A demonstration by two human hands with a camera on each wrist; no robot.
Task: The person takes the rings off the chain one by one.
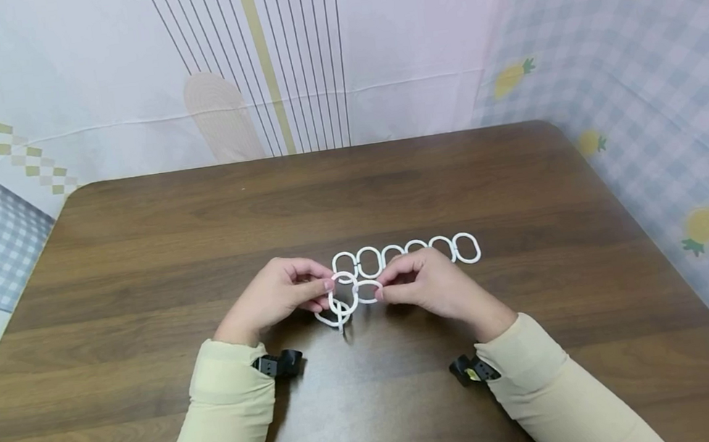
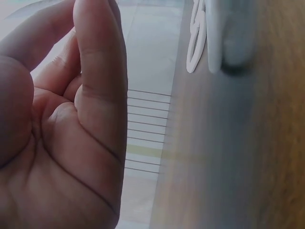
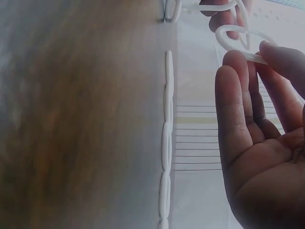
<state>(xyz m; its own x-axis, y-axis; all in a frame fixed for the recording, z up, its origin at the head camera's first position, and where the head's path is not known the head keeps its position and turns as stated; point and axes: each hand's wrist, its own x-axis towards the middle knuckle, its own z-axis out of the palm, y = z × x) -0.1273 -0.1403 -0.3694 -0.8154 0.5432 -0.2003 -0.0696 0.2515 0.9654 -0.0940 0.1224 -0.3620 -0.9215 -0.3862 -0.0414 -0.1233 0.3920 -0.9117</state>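
Note:
Between thumb and fingers, my left hand (image 1: 279,296) pinches a white oval chain link (image 1: 343,275), held up over the table. My right hand (image 1: 433,286) pinches a second white link (image 1: 369,302), which in the right wrist view is a white loop (image 3: 252,57) between thumb and fingertips. The two links meet and overlap between the hands. More white links (image 1: 325,320) hang joined below the left one, low over the tabletop. In the left wrist view my left fingertips are out of frame, and a white link (image 2: 194,52) shows beyond the hand.
Just beyond my hands, a row of several white oval links (image 1: 478,247) lies side by side on the brown wooden table (image 1: 339,201); the right hand partly covers them. Patterned cloth (image 1: 406,40) hangs behind the table. Black wrist cameras (image 1: 288,363) sit at both cuffs.

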